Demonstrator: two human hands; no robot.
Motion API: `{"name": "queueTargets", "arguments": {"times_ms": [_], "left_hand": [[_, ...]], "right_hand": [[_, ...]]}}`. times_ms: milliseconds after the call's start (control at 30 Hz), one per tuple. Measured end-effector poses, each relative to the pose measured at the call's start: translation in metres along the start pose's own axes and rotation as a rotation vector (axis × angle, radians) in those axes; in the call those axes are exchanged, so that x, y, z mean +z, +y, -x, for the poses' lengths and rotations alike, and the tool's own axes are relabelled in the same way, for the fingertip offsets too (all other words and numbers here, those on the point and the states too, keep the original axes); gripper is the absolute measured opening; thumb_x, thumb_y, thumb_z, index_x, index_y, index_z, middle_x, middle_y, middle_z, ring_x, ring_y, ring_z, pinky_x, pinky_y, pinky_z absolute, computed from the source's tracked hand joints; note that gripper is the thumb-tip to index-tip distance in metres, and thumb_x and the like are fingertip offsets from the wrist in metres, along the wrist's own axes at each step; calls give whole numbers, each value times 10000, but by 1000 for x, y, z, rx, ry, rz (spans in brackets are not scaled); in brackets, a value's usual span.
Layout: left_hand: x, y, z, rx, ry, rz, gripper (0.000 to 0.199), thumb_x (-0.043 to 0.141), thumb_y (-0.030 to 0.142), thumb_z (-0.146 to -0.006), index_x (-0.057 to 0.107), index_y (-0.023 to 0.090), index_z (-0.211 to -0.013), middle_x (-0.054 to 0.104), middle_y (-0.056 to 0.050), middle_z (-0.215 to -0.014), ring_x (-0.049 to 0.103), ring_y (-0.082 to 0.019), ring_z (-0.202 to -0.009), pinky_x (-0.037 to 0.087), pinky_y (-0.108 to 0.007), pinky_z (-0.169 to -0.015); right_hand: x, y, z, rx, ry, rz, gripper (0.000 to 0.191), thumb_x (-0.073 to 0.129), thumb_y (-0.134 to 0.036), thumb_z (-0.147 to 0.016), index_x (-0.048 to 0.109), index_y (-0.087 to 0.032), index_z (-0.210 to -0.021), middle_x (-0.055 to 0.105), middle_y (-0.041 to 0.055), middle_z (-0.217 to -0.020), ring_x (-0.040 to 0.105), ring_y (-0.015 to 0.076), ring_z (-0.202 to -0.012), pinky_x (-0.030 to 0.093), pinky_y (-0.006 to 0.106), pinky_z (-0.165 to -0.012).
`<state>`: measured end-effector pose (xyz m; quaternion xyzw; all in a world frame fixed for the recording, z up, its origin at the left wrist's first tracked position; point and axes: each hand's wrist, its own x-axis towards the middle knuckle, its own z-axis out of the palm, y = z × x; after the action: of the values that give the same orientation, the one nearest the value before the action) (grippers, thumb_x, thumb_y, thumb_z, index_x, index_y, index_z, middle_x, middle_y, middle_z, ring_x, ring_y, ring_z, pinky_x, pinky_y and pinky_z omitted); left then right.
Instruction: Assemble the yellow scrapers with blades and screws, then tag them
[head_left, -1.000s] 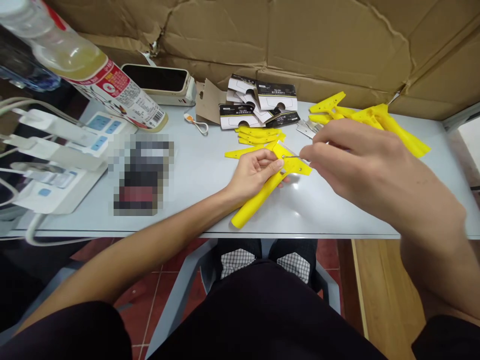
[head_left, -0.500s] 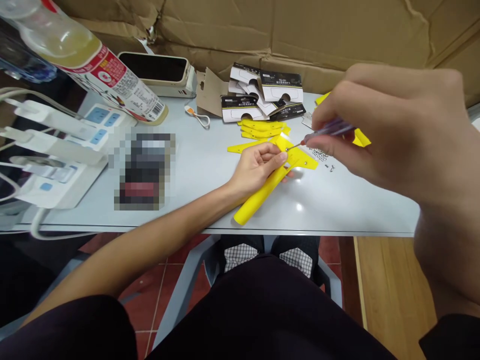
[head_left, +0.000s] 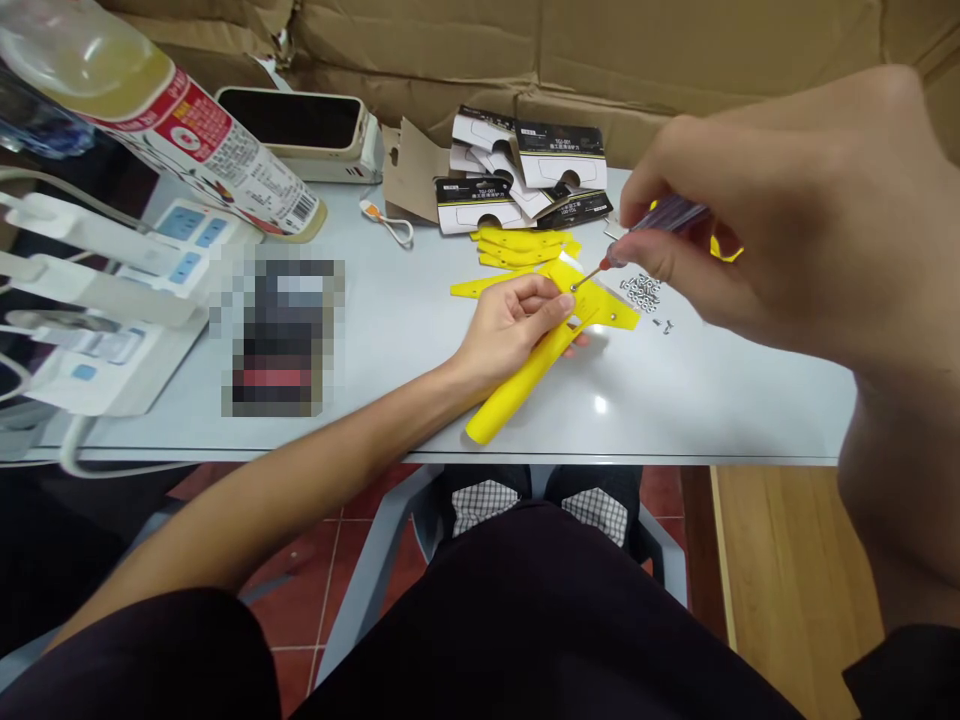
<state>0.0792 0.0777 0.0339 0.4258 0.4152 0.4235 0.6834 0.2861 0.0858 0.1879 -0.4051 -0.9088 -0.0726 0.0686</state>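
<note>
My left hand (head_left: pixel 517 315) is closed around the head of a yellow scraper (head_left: pixel 517 390), whose tubular handle slants toward the table's front edge. A screw sits near the thumb, and another shows farther right on the scraper's head. In my right hand (head_left: pixel 757 220) is a screwdriver (head_left: pixel 673 222) with a see-through purple and red handle. The tip of its thin shaft meets the screw by my left thumb. Just behind, several flat yellow scraper parts (head_left: pixel 517 248) lie stacked. A heap of small screws and nuts (head_left: pixel 642 292) rests right of the scraper.
Black-and-white cardboard packaging (head_left: pixel 561 155) is piled at the back. A drink bottle (head_left: pixel 217 140), a phone (head_left: pixel 292 120) on a white block, a short cable (head_left: pixel 388 225) and a power strip (head_left: pixel 142 350) with plugs occupy the left. A blurred-out item (head_left: pixel 281 340) lies nearby.
The view has shifted slightly. My right hand and the screwdriver handle have risen a little, while the tip stays at the same screw. My left hand keeps its hold on the scraper.
</note>
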Motion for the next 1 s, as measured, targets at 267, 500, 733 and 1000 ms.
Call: {"name": "queueTargets", "arguments": {"times_ms": [267, 500, 733, 1000], "left_hand": [[-1, -2, -1, 6, -12, -10, 308, 837, 298, -941, 552, 203, -876, 739, 1, -750, 786, -159, -625, 629, -228, -572], [-1, -2, 0, 26, -22, -35, 303, 838, 317, -951, 571, 197, -873, 733, -7, -757, 793, -167, -642, 645, -244, -585], [-1, -1, 0, 2, -13, -4, 244, 797, 243, -966, 574, 193, -879, 724, 7, -728, 804, -174, -653, 637, -236, -578], [2, -2, 0, -34, 2, 9, 215, 755, 224, -1001, 571, 196, -894, 745, -2, -772, 825, -181, -707, 644, -240, -596]], "right_hand": [[1, 2, 10, 0, 23, -165, 404, 611, -326, -984, 545, -331, -1382, 634, 11, -938, 619, 220, -694, 420, 400, -667], [-1, 5, 7, 62, 92, -113, 306, 629, -557, -1037, 602, -257, -978, 607, 18, -787, 696, 261, -787, 472, 449, -789], [3, 2, 7, 96, 21, -72, 458, 509, -467, -987, 566, -207, -1360, 567, 68, -802, 552, 283, -635, 344, 443, -649], [13, 20, 19, 47, 189, -203, 276, 716, -449, -1007, 656, -312, -1239, 680, 9, -847, 628, 196, -699, 387, 393, -664]]}}
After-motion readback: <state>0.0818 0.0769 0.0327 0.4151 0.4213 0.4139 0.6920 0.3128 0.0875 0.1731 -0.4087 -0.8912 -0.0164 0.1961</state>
